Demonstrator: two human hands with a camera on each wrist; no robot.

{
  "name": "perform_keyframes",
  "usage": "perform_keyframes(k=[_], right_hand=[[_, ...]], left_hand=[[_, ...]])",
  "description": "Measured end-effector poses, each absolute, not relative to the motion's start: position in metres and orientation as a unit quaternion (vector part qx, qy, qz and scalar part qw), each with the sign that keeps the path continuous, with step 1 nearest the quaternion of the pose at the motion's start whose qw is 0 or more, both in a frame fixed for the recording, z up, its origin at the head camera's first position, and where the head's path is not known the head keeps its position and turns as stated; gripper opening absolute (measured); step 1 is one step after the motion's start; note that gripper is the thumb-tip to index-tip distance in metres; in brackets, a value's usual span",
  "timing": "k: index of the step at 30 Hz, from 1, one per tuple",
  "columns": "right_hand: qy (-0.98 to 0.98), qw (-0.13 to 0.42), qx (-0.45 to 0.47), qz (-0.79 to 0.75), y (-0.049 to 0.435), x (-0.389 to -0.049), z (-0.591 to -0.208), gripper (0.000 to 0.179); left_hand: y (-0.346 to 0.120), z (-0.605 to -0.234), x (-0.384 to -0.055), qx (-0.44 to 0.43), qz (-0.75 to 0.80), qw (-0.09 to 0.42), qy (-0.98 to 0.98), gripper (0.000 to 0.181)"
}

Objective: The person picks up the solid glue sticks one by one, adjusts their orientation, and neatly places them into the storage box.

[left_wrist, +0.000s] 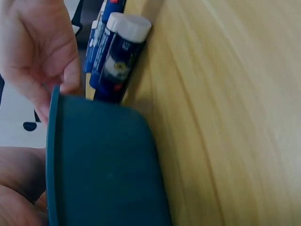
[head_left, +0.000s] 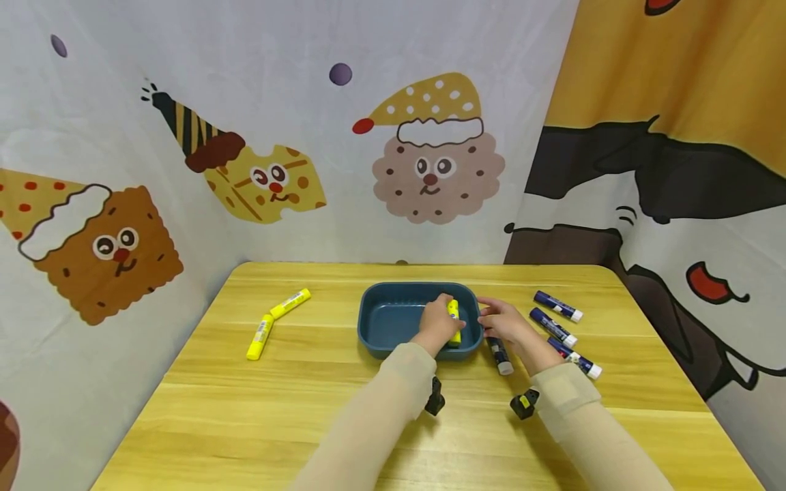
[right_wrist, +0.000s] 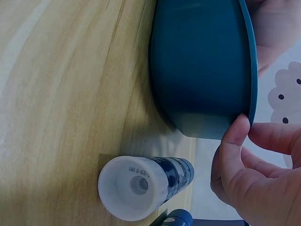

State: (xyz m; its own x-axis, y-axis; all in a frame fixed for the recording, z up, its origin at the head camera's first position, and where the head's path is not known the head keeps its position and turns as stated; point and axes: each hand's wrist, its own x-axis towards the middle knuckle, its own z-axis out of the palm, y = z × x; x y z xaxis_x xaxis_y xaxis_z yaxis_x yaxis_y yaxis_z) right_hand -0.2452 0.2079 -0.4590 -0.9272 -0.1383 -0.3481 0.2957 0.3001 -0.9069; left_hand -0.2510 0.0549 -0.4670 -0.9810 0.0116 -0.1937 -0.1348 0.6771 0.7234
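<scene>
A dark blue-green box sits at the middle of the table. Inside its right end, my left hand holds a yellow glue stick, the thumb lying across it. In the left wrist view, the box wall partly hides the left hand. My right hand pinches the box's rim at the right end, as the right wrist view shows with two fingertips at the rim. A blue glue stick with a white end lies just beneath the right hand, apart from it.
Several more blue glue sticks with white ends lie on the right of the table. At the left lie two yellow glue sticks, almost end to end. A printed cloth hangs behind the wooden table.
</scene>
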Motion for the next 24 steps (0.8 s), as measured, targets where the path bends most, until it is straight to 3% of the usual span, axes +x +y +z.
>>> perform_keyframes(k=[15, 24], right_hand=[[0.784, 0.177, 0.047, -0.593, 0.208, -0.245, -0.461, 0.054], [0.775, 0.175, 0.04, -0.606, 0.209, -0.244, -0.462, 0.053]], left_hand=[[0.072, -0.474, -0.244, -0.034, 0.372, 0.074, 0.925, 0.062], [0.073, -0.476, -0.246, -0.017, 0.347, 0.092, 0.933, 0.06]])
